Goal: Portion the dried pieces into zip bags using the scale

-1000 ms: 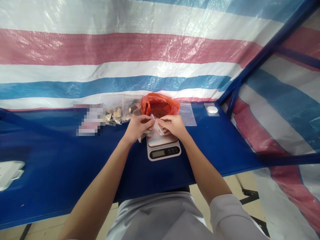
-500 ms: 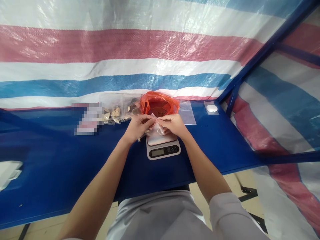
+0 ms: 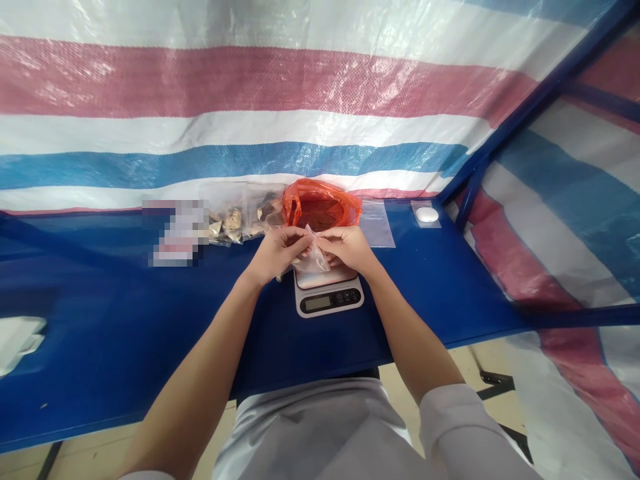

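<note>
My left hand (image 3: 280,251) and my right hand (image 3: 345,247) meet over a kitchen scale (image 3: 330,301), both closed with fingertips pinching a clear plastic bag (image 3: 317,259). The bag hangs between them, just above the scale's plate. What it holds, if anything, I cannot make out. Past my hands stands an open orange plastic bag (image 3: 323,200) with something dark inside. Left of it lie clear bags of dried brown pieces (image 3: 233,223). Another small piece shows below my left hand, partly hidden.
A flat clear bag (image 3: 379,223) lies right of the orange bag. Farther right a white rounded object (image 3: 427,215) rests on a small clear packet. A white container (image 3: 19,343) sits at the left edge of the blue table (image 3: 125,320). Striped sheeting and a blue frame enclose the back and right.
My hands keep the same pinch on the clear bag, with barely any motion. The whole view has shifted slightly; the things on the table have stayed in place.
</note>
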